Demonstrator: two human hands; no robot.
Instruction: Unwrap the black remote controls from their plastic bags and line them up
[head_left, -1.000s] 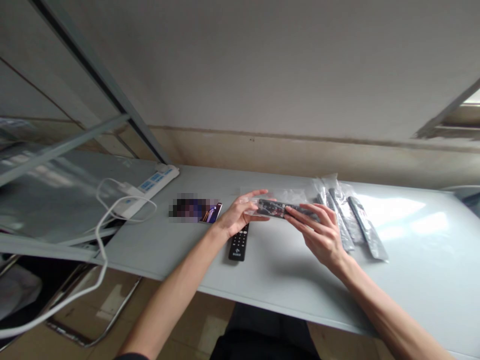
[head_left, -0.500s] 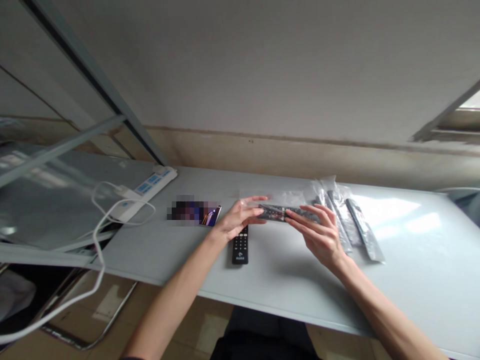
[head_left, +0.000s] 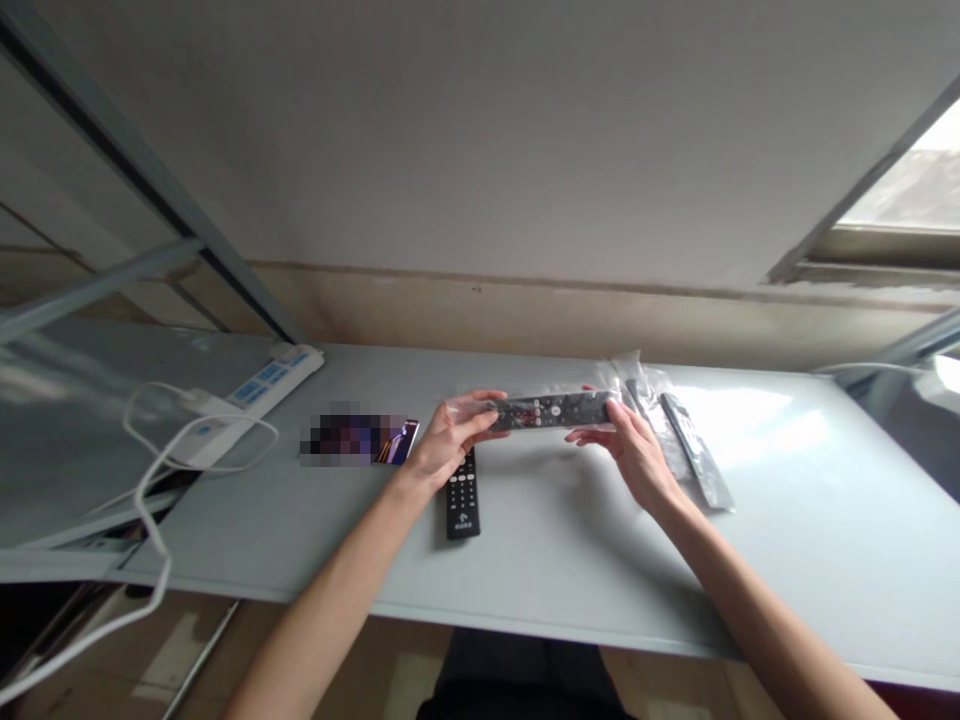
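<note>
A black remote control [head_left: 559,409] in a clear plastic bag is held level above the table, its buttons facing me. My left hand [head_left: 455,436] pinches the bagged left end between thumb and fingers. At the other end, my right hand [head_left: 631,446] grips the remote with its thumb on top and fingers behind. Below my left hand lies a second, unwrapped black remote [head_left: 463,508], its upper part hidden by that hand. Beyond my right hand several more remotes in clear bags [head_left: 694,447] rest on the table, partly covered by the hand.
A phone [head_left: 396,440], partly pixelated, lies left of my hands on the grey table [head_left: 555,570]. Farther left a white power strip [head_left: 255,400] carries a plugged-in white cable [head_left: 154,525]. A metal frame [head_left: 150,170] rises at left; the wall stands behind.
My right hand has shifted from lying across the remote's front to gripping its right end, so more buttons show. The camera view has turned slightly to the right.
</note>
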